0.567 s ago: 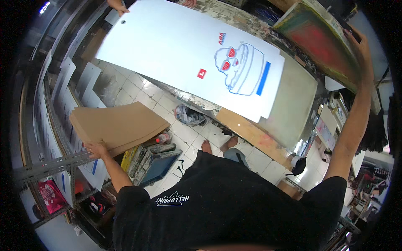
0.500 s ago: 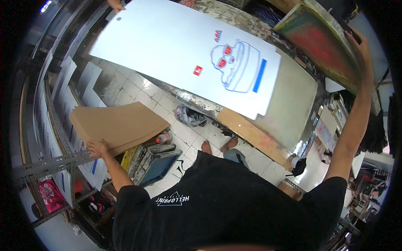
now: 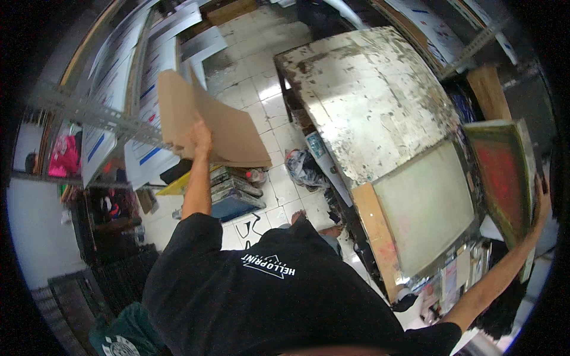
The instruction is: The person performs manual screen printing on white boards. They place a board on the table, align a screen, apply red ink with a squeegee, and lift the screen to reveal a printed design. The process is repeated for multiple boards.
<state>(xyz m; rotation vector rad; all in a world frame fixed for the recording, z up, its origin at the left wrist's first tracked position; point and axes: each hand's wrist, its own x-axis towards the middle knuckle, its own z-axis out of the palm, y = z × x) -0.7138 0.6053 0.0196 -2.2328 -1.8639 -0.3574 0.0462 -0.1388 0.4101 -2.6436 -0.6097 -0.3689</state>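
My left hand (image 3: 200, 139) is closed on the near edge of a brown cardboard sheet (image 3: 176, 110), which bends up at its left side. More brown cardboard (image 3: 231, 133) lies beneath and to the right of it, over a stack of framed screens (image 3: 237, 199). On the far right, my right hand (image 3: 541, 202) grips the outer edge of a printing screen (image 3: 502, 178) with a red and green smeared mesh. The screen stands tilted up beside the worktable (image 3: 368, 89). Some fingers of both hands are hidden.
A pale translucent sheet (image 3: 424, 207) covers the table's near part, beside a wooden strip (image 3: 377, 237). Metal racks (image 3: 113, 121) with printed white boards (image 3: 151, 89) stand left. A plastic bag (image 3: 306, 169) and a small bottle (image 3: 256, 175) sit near the tiled floor's middle.
The large printed white board, with another person's hand at its far end, has left the tabletop. My left hand has moved onto the cardboard and raised a sheet's left side. The view has turned left.
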